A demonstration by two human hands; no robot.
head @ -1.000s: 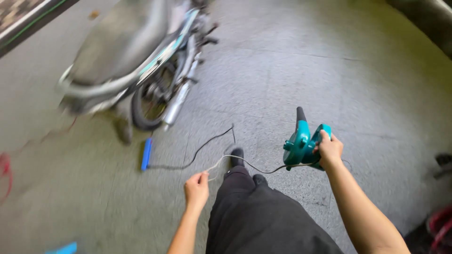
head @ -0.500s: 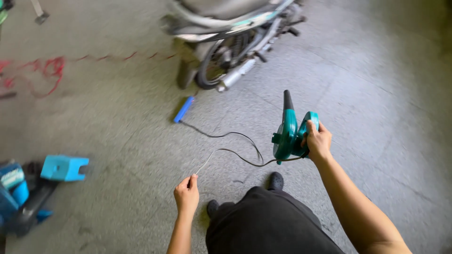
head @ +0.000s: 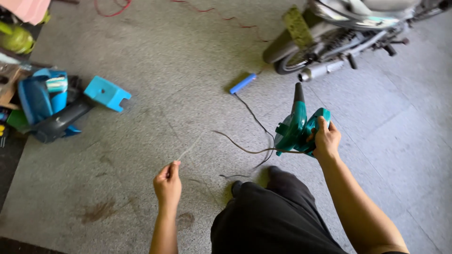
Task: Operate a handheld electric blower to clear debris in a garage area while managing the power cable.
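My right hand (head: 326,139) grips the handle of a teal electric blower (head: 297,127) with a black nozzle that points away from me. A black cord (head: 254,123) runs from the blower across the floor toward a blue cylindrical object (head: 243,83). My left hand (head: 167,183) pinches a thin pale wire (head: 190,147) between thumb and fingers, held low over the grey concrete floor (head: 188,70). My legs in black trousers (head: 263,221) show at the bottom.
A parked motorbike (head: 339,28) stands at the upper right, rear wheel and exhaust facing me. A small blue stool (head: 107,93) and a pile of blue and black gear (head: 47,103) lie at the left. A red cord (head: 207,11) trails along the top.
The view has swung left and down: the motorbike slid toward the upper right, and the stool and gear pile came into sight. Both hands keep their hold.
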